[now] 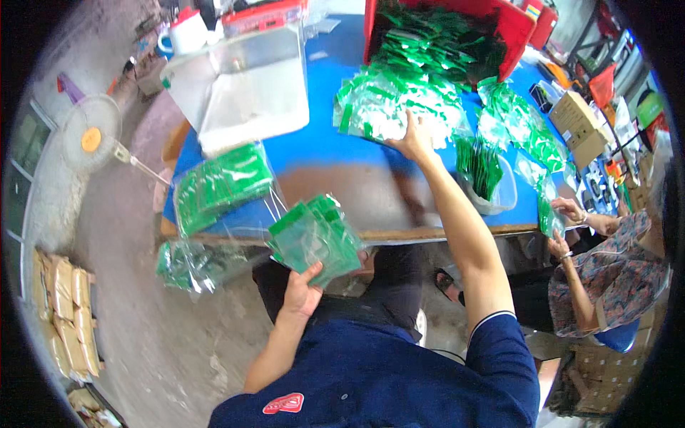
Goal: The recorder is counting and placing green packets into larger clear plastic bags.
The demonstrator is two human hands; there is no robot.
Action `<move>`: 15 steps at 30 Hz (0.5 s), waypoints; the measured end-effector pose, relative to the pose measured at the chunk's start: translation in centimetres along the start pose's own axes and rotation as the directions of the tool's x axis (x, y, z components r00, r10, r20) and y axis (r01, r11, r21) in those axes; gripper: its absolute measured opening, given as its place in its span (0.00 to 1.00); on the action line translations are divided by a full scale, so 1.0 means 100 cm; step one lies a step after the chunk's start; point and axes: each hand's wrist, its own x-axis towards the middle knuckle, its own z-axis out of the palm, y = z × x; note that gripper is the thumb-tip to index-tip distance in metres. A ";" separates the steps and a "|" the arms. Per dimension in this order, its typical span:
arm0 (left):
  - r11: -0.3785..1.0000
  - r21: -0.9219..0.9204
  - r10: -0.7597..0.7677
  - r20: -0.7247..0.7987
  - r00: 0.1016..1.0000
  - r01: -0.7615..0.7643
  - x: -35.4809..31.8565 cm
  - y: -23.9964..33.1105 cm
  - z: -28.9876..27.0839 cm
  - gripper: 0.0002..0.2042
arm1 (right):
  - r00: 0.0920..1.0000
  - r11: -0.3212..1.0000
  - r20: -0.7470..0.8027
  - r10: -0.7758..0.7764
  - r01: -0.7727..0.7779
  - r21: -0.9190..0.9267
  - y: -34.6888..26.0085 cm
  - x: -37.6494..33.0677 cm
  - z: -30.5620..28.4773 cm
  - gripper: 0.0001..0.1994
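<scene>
My left hand (303, 291) is closed on a stack of clear packets with green edges (317, 239), held over my lap by the table's front edge. Out over the table, my right hand (415, 137) reaches to a heap of similar packets (399, 107), its thumb and fingers spread and touching the top ones. The heap spills from a red bin (517, 36) tipped toward me. A clear tub (505, 187) with packets standing upright sits right of my right forearm. To the left, a clear bag of green packets (225, 184) lies at the table's edge.
An empty-looking translucent box (260, 100) stands at the back left, with a white jug (187, 34) behind it. Another bag of packets (196, 265) hangs below the left edge. A co-worker (606, 274) handles packets at the right. A fan (91, 135) stands left of the blue table (342, 150).
</scene>
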 end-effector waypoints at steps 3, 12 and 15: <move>0.997 -0.068 -0.023 -0.017 1.000 0.022 -0.009 -0.002 0.006 0.28 | 0.906 0.880 0.127 0.403 -0.345 -0.326 -0.009 0.012 -0.012 0.54; 0.990 -0.108 -0.091 -0.027 0.995 0.088 -0.011 0.000 0.016 0.27 | 0.989 0.987 0.101 0.113 -0.100 -0.126 -0.019 0.003 0.002 0.42; 0.978 -0.170 -0.123 -0.005 0.992 0.120 -0.009 -0.003 0.012 0.28 | 0.953 0.968 0.267 0.144 -0.079 -0.240 -0.020 0.006 0.002 0.40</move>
